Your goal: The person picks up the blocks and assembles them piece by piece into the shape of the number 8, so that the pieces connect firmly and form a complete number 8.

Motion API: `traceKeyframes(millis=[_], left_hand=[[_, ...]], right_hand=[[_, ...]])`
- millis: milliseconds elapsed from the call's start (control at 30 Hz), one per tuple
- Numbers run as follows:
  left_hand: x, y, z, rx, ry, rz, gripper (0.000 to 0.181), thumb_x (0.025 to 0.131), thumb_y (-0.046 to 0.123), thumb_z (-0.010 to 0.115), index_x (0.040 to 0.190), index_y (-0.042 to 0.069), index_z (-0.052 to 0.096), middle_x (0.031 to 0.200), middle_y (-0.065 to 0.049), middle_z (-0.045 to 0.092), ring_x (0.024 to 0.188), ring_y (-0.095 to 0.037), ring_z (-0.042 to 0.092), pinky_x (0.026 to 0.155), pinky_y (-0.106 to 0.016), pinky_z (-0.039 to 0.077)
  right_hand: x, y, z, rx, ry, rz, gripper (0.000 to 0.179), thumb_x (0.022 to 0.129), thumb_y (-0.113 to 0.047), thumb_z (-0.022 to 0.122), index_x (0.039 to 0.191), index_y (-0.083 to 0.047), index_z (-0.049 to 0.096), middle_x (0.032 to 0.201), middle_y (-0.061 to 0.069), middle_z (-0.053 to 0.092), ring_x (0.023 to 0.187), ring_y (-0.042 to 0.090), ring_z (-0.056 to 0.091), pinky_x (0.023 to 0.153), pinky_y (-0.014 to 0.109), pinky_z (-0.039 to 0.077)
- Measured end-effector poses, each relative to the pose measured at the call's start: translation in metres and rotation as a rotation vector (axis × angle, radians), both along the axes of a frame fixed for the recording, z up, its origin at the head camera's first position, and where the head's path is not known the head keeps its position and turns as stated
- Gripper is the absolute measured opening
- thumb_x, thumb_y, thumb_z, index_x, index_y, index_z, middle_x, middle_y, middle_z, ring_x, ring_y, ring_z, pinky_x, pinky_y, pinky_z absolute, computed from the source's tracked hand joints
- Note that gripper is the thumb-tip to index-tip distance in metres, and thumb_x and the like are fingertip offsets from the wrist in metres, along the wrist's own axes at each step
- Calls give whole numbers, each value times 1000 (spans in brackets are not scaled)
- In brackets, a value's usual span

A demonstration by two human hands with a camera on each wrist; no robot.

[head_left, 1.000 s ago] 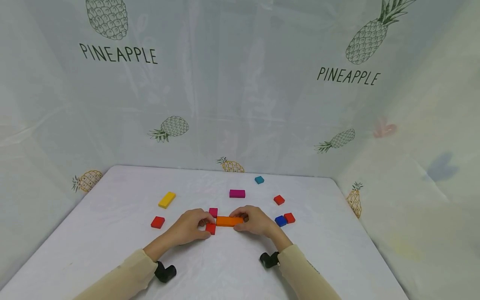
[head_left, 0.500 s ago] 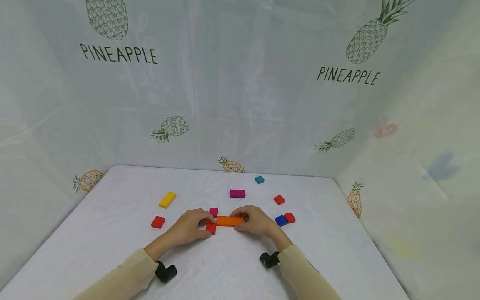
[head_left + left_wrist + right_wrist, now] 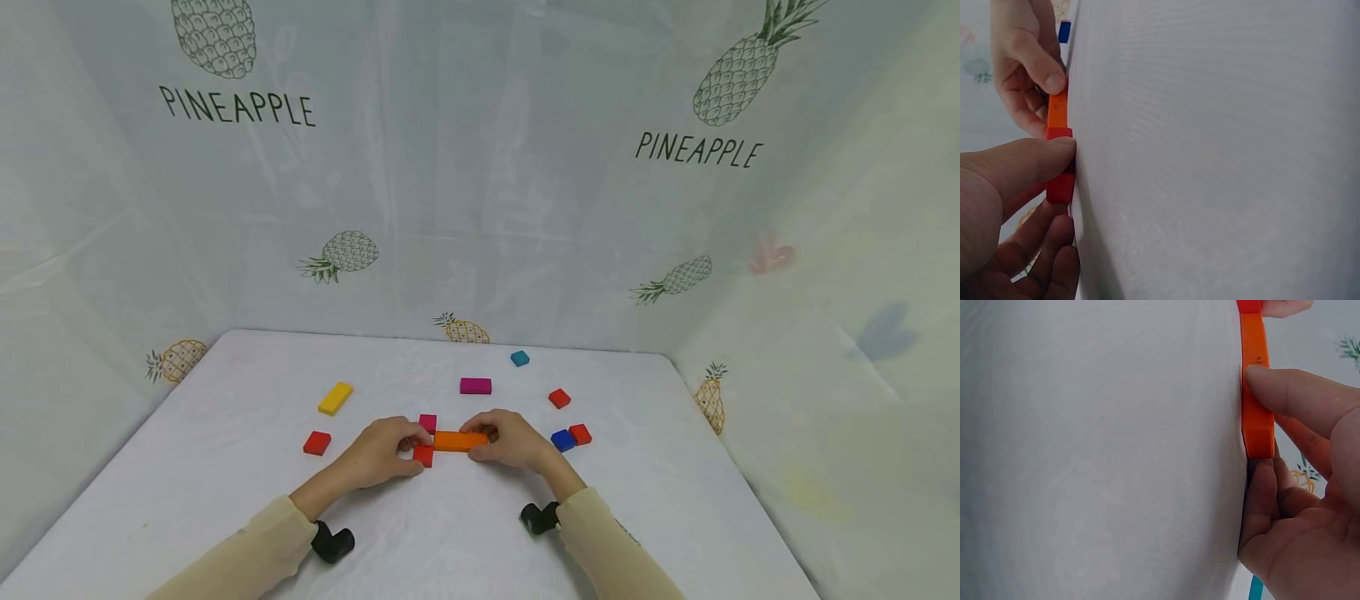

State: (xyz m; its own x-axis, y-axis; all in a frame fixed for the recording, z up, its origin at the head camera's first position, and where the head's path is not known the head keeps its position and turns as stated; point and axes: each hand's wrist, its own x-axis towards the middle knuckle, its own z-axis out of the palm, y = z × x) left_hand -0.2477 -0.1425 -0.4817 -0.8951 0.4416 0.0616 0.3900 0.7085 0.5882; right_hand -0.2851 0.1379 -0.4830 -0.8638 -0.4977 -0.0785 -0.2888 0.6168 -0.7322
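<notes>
Near the middle of the table, my left hand (image 3: 384,452) pinches a small red block (image 3: 1060,187) between thumb and fingers. My right hand (image 3: 512,442) grips the right part of a long orange block (image 3: 453,442), thumb on the near side and fingers on the far side. The orange block's left end meets the red one at its corner. Just behind the left fingertips, a small magenta block (image 3: 427,422) lies close to both. In the right wrist view the orange block (image 3: 1257,394) lies flat on the cloth under my thumb.
Around the hands on the white table (image 3: 465,533) lie a yellow block (image 3: 335,398), a red block (image 3: 317,442), a long purple block (image 3: 476,386), a teal block (image 3: 520,358), another red block (image 3: 559,398), and a blue block (image 3: 562,440) touching a red one (image 3: 580,434).
</notes>
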Motion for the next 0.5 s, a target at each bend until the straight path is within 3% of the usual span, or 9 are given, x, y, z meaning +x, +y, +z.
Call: traceKeyframes(millis=[500], left_hand=[[-2,0,-2,17,-34,15,29,88,21,89,114,23,76,102,8,65,94,-15,56,86,-34,53]], right_hand=[[-1,1,-1,-5,-2,6,28,95,-24,82,122,-26,76,106,-5,66,101,19,57,86,33,51]])
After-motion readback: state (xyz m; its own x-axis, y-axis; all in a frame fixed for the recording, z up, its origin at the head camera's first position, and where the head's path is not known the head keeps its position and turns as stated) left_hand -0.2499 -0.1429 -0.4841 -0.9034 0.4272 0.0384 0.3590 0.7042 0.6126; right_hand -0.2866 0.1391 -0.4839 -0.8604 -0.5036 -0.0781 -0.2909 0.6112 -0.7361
